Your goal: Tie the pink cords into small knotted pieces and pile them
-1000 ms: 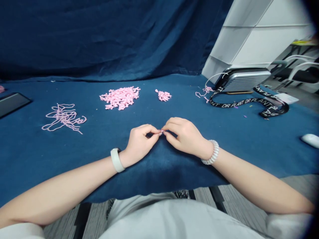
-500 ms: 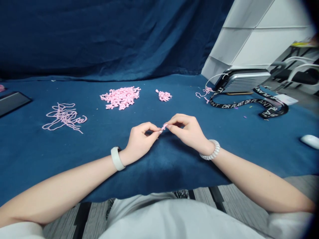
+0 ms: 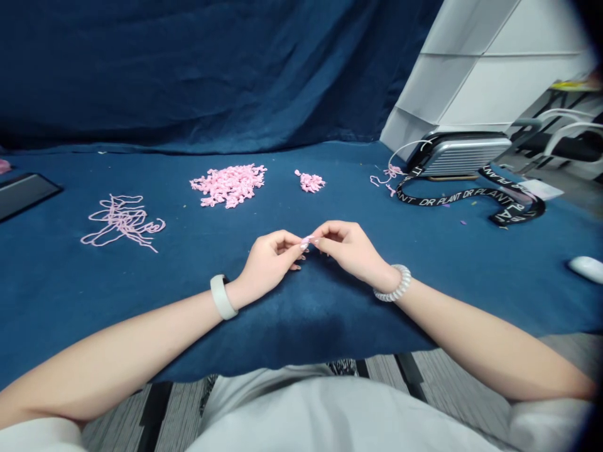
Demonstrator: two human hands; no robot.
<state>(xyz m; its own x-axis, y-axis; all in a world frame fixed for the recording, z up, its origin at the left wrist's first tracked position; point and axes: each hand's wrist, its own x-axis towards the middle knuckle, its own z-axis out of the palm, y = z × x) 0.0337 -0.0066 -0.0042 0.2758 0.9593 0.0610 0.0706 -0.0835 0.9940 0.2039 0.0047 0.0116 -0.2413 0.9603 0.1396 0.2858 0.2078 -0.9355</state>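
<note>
Fingers of left hand (image 3: 268,262) and right hand (image 3: 352,252) are being pinched shut on a pink yarn piece (image 3: 307,240), between the fingertips, just above the table (image 3: 179,263).

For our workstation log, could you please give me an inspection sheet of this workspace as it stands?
Surface: table draped in dark blue cloth, creased near the front edge.
Job's things: pink piece between the fingertips; large pink pile, small pink pile and loose pink strands lie farther back.
Clutter: silver case, black lanyard printed DR PLANT, white rounded object at the right edge, dark flat object at the left edge.
Hands: left hand and right hand both pinch the pink piece.
Cables: thin white cord looping beside the silver case.
Surroundings: blue backdrop, white panelled unit.
</note>
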